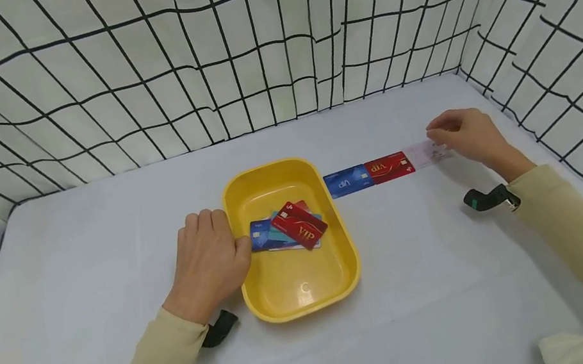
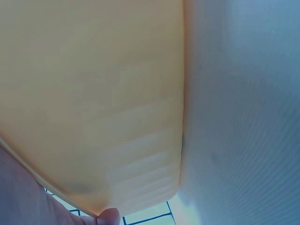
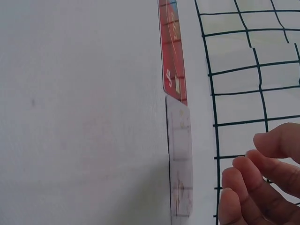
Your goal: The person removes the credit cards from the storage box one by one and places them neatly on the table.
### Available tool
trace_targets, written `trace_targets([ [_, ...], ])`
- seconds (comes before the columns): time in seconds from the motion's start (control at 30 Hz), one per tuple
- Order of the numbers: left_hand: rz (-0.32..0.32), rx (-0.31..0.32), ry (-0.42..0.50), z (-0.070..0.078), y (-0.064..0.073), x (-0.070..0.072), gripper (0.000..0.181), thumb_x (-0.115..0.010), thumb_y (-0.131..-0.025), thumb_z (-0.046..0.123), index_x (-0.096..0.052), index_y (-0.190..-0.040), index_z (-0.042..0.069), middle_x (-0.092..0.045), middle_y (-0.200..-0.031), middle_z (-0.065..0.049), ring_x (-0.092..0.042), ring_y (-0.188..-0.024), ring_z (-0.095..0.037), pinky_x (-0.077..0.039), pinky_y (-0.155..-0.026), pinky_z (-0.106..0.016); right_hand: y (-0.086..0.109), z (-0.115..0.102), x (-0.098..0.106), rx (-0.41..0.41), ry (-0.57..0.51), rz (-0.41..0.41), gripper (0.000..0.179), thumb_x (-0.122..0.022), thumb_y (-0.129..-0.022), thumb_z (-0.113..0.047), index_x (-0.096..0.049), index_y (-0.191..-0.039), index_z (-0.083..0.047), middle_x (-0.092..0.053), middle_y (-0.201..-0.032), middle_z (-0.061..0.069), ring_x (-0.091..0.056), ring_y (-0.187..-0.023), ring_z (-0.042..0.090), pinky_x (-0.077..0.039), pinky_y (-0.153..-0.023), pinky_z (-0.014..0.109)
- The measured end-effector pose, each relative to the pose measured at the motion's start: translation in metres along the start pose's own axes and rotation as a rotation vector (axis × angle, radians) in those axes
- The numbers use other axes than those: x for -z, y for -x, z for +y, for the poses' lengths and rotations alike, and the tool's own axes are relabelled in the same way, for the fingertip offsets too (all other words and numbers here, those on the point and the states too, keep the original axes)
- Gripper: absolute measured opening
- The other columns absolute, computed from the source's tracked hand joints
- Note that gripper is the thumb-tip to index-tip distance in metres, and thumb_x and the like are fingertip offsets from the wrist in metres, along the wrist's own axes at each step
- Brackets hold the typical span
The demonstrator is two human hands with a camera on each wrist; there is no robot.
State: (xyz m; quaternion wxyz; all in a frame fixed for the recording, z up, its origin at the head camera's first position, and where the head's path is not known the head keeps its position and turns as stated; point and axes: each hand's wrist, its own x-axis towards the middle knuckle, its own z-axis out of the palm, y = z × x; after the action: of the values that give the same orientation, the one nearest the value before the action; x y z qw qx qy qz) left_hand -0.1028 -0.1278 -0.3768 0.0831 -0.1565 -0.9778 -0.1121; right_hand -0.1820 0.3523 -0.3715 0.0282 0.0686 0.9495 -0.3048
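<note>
My left hand grips the left rim of a yellow plastic basin, thumb lying over the edge. In the left wrist view, the outer wall of the basin fills much of the picture, with a fingertip at its rim. Inside the basin lies a loose pile of cards, a red VIP card on top. My right hand, fingers loosely bent and holding nothing, hovers by the right end of a pale see-through card. That card adjoins a red VIP card, which adjoins a blue VIP card.
White cloth covers the table. Black wire mesh encloses the back and both sides, with pale sheeting behind it. A dark wrist device sits under the right cuff, another under the left.
</note>
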Motion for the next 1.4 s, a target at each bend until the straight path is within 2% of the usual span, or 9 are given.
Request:
trace_targets([
  [0.23, 0.001, -0.012, -0.012, -0.001, -0.001, 0.001, 0.023, -0.048, -0.091, 0.021, -0.049, -0.086, -0.002, -0.043, -0.079, -0.014, -0.04, -0.084, -0.032, -0.027, -0.071, -0.037, 0.008, -0.014, -0.007, 0.036, 0.0, 0.006, 0.049, -0.054, -0.102, -0.05, -0.065, -0.133, -0.014, -0.069, -0.126, 0.017, -0.063, -0.11, 0.029, -0.048, -0.083, 0.034],
  [0.67, 0.003, -0.011, -0.01, -0.003, -0.002, -0.001, 0.024, -0.049, -0.091, 0.022, -0.049, -0.086, -0.002, -0.043, -0.079, -0.013, -0.039, -0.083, -0.031, -0.027, -0.07, -0.036, 0.02, -0.042, -0.014, 0.114, 0.033, -0.011, 0.041, -0.058, -0.102, -0.044, -0.066, -0.13, -0.015, -0.07, -0.126, 0.015, -0.062, -0.111, 0.03, -0.05, -0.08, 0.028],
  [1.03, 0.002, -0.008, -0.004, -0.004, -0.001, -0.001, 0.024, -0.05, -0.091, 0.022, -0.049, -0.086, -0.001, -0.043, -0.079, -0.013, -0.039, -0.082, -0.03, -0.026, -0.07, -0.035, 0.028, -0.069, -0.016, 0.2, 0.055, -0.014, 0.037, -0.062, -0.101, -0.039, -0.068, -0.127, -0.013, -0.073, -0.123, 0.015, -0.066, -0.111, 0.03, -0.054, -0.093, 0.046],
  [1.4, -0.003, -0.009, -0.004, -0.004, -0.001, -0.001, 0.025, -0.05, -0.091, 0.023, -0.049, -0.087, -0.001, -0.043, -0.079, -0.013, -0.039, -0.082, -0.031, -0.027, -0.071, -0.036, 0.036, -0.092, -0.023, 0.273, 0.045, -0.041, 0.034, -0.066, -0.099, -0.033, -0.069, -0.125, -0.012, -0.074, -0.12, 0.014, -0.07, -0.109, 0.03, -0.058, -0.096, 0.051],
])
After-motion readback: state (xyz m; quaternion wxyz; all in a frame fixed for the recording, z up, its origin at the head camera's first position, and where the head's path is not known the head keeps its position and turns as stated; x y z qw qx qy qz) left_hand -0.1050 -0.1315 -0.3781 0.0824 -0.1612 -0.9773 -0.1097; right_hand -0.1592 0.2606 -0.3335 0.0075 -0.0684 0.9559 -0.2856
